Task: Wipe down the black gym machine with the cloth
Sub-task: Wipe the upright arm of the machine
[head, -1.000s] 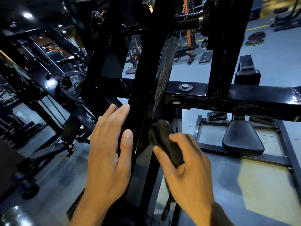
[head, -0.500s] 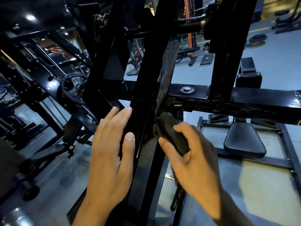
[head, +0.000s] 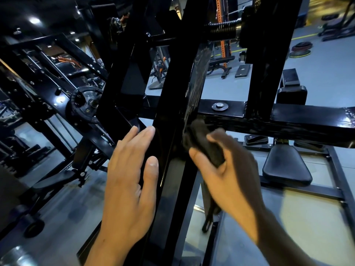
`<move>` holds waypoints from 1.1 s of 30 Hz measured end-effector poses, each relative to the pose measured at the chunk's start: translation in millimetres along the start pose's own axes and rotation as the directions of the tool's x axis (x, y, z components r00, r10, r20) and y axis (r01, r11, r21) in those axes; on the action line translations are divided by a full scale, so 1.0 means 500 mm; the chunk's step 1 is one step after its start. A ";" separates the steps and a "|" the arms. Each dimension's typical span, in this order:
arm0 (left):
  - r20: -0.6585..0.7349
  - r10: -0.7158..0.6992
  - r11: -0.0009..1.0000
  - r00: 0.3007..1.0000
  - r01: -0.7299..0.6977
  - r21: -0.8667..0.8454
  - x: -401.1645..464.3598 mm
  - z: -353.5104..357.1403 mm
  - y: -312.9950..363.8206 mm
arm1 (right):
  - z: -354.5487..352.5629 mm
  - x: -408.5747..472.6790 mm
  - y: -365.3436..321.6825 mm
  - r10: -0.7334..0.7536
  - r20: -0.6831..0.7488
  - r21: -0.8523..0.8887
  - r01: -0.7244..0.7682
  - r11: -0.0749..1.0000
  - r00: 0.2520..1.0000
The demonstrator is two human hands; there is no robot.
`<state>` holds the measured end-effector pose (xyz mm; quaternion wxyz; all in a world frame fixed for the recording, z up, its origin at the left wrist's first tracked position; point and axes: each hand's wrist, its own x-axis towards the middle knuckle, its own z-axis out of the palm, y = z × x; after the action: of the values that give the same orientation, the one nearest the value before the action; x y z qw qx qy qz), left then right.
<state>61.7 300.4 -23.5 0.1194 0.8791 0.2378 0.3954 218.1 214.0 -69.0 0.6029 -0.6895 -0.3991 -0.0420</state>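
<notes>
Head view: left hand (head: 126, 181) lies flat, fingers straight, on the black upright post (head: 172, 131) at frame centre, likely bracing it, while right hand (head: 228, 169) grips the bunched dark cloth (head: 203, 143) against the post's right face to wipe.

The right hand (head: 228, 169) has carried the dark cloth (head: 203, 143) up the black upright beam (head: 178, 116) to just below the horizontal crossbar (head: 288, 120); the view has dipped slightly
</notes>
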 end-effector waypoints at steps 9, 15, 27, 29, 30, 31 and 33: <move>-0.005 -0.007 1.000 1.000 0.007 -0.012 0.000 0.000 0.001 | -0.002 -0.024 -0.001 -0.013 0.040 -0.004 0.013 1.000 0.999; -0.001 -0.020 1.000 1.000 0.020 -0.017 0.000 -0.002 0.001 | -0.021 0.096 0.003 -0.073 -0.050 -0.072 0.069 0.995 0.996; 0.003 -0.019 1.000 1.000 0.019 -0.018 -0.001 -0.003 0.000 | -0.026 0.081 0.009 -0.084 0.000 -0.093 0.084 0.992 0.996; -0.005 -0.016 1.000 1.000 0.016 -0.015 -0.001 -0.002 0.000 | -0.026 0.133 0.009 -0.060 -0.057 -0.102 0.054 0.993 0.997; -0.006 -0.013 1.000 1.000 0.013 -0.017 -0.001 -0.002 0.000 | -0.024 0.144 0.010 -0.049 -0.076 -0.100 0.041 0.994 0.996; -0.006 -0.011 1.000 1.000 0.010 -0.018 -0.001 -0.003 0.000 | -0.022 0.140 0.010 -0.053 -0.080 -0.093 0.045 0.995 0.995; -0.003 -0.008 1.000 1.000 0.008 -0.019 -0.001 -0.003 0.000 | -0.021 0.095 0.002 -0.043 -0.032 -0.050 0.042 0.998 0.999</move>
<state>60.2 300.3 -22.8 0.1290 0.8764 0.2376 0.3986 255.2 228.8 -41.3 0.5914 -0.6946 -0.4024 -0.0762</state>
